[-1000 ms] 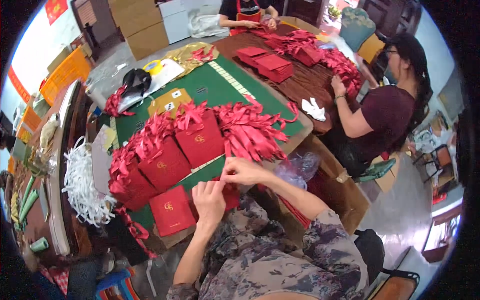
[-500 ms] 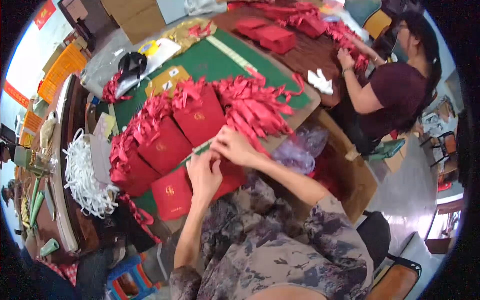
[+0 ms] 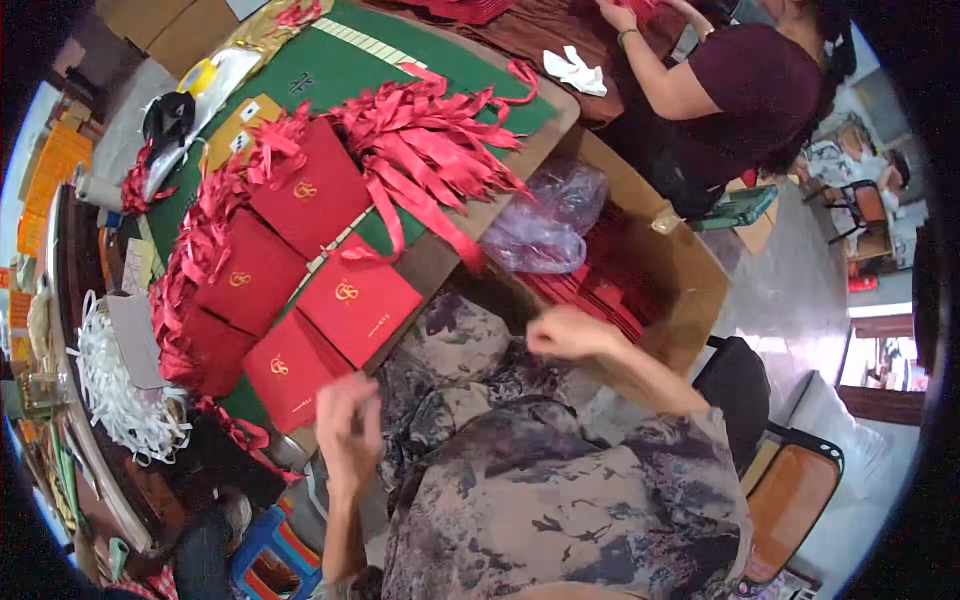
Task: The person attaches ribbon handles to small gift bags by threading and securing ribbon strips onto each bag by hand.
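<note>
Flat red packets point(image 3: 358, 299) with gold emblems lie in rows at the near edge of the green table mat. Another packet point(image 3: 285, 371) lies just left, next to my left hand point(image 3: 345, 430), whose fingers are smeared by motion and bent near its lower corner. My right hand point(image 3: 570, 332) is off the table edge, over the open cardboard box, with curled fingers; whatever may be in it is hidden. Bunched red ribbons point(image 3: 440, 140) spread beyond the packets, and one long strand hangs over the table edge.
An open cardboard box point(image 3: 700, 290) at right holds red stacks and a clear plastic bag point(image 3: 545, 225). A bundle of white cords point(image 3: 125, 395) sits at left. Across the table a person point(image 3: 745, 75) handles red material near a crumpled white piece point(image 3: 575, 72).
Both hands have parted from the packets: the left moved down and left, the right moved right toward the box. Two near packets are now uncovered. The view has shifted.
</note>
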Demonstrator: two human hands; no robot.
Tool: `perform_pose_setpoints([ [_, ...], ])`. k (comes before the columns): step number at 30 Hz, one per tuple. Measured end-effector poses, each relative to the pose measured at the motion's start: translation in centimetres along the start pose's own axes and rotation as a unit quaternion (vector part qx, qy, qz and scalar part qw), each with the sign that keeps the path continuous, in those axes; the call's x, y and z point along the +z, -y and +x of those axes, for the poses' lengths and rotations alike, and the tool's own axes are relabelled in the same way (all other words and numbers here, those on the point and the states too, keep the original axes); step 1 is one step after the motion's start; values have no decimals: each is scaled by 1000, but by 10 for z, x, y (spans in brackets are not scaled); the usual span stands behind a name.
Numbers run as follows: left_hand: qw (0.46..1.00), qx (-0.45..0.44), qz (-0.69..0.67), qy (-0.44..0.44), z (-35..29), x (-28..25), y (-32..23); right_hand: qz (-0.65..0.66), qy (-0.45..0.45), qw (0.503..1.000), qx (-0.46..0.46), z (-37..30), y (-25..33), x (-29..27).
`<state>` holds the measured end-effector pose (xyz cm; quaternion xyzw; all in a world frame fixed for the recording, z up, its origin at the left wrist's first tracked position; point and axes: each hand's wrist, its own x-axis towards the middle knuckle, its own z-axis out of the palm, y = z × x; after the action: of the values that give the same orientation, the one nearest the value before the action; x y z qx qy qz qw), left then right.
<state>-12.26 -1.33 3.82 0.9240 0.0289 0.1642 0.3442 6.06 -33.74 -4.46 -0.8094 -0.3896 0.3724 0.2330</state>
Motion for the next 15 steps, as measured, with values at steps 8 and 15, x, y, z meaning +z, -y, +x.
perform_pose_setpoints([
  [8,919,-350,50,174,-236,22,86,6,66,988,143,-52,-59,126],
  [15,925,-339,23,172,-374,57,88,181,-114,941,264,-31,-33,112],
])
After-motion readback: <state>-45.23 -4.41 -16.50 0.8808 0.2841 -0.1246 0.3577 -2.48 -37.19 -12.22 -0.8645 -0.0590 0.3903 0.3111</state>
